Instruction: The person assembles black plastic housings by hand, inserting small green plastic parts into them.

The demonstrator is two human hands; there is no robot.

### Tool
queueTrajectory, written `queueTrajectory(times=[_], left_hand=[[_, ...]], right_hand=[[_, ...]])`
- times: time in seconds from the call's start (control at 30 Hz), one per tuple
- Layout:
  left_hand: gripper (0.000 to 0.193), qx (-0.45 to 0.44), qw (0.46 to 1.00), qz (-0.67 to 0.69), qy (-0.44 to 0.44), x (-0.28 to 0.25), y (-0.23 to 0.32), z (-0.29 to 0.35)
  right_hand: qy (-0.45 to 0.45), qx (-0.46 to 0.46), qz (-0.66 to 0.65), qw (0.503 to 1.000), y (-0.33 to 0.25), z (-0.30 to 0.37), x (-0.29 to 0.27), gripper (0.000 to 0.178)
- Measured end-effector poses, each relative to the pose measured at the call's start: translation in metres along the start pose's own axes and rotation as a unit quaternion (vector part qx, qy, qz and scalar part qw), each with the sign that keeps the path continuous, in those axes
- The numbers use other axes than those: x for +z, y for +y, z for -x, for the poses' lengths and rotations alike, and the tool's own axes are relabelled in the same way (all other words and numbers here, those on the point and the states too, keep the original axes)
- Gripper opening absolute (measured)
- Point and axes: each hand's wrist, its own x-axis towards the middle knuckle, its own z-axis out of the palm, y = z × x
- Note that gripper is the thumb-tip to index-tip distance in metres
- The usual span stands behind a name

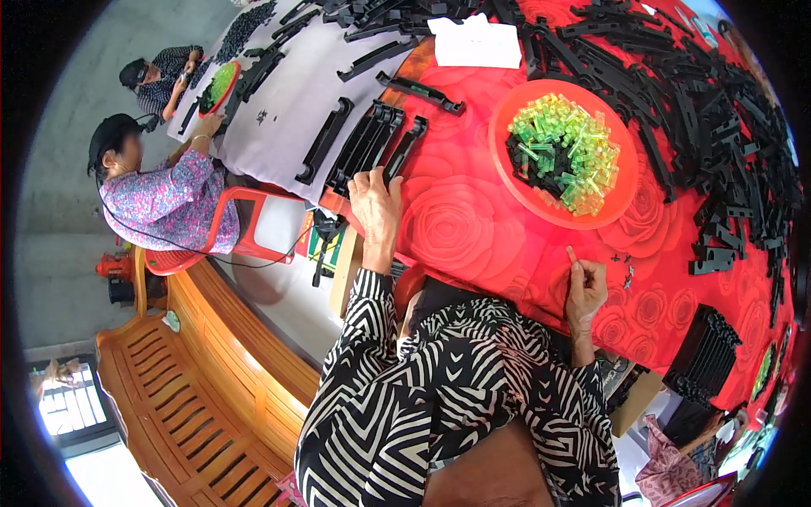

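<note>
My left hand (375, 211) is at the near ends of a row of long black plastic strips (365, 144). Its fingers close over the near end of the rightmost black plastic strip (406, 149); the fingertips are partly hidden. Over the red cloth to the right, my right hand (585, 291) is closed in a pinch, with one finger pointing up. Anything in that pinch is too small to name. Ahead of my hands sits a round red-orange basin (498, 160) holding small yellow-green clear pieces (574, 144) and small black pieces (541, 173).
Loose black strips pile up (642, 76) along the far and right sides. A white tissue pack (477, 42) lies beyond the basin. At right stands a stack of black parts (703, 351). Two people (160, 194) work at the left table, near a wooden bench (182, 389).
</note>
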Motion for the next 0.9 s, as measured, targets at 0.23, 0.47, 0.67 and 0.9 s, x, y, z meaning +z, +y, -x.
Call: queueTrajectory(times=[0.23, 0.47, 0.67, 0.9], left_hand=[[0.034, -0.022, 0.998, -0.054, 0.001, 0.019, -0.002, -0.001], [0.039, 0.022, 0.993, -0.101, 0.049, 0.018, -0.007, -0.001], [0.021, 0.07, 0.995, 0.064, 0.042, 0.007, 0.049, 0.013], [0.009, 0.225, 0.915, 0.311, -0.128, 0.014, 0.131, 0.074]], right_hand=[[-0.008, 0.016, 0.012, 1.0, -0.001, 0.002, -0.002, 0.007], [-0.002, 0.036, -0.016, 0.999, -0.002, 0.002, 0.004, 0.004], [-0.008, 0.032, 0.0, 0.999, -0.006, 0.002, 0.001, 0.005], [-0.021, 0.061, 0.005, 0.998, -0.025, -0.009, -0.009, 0.007]])
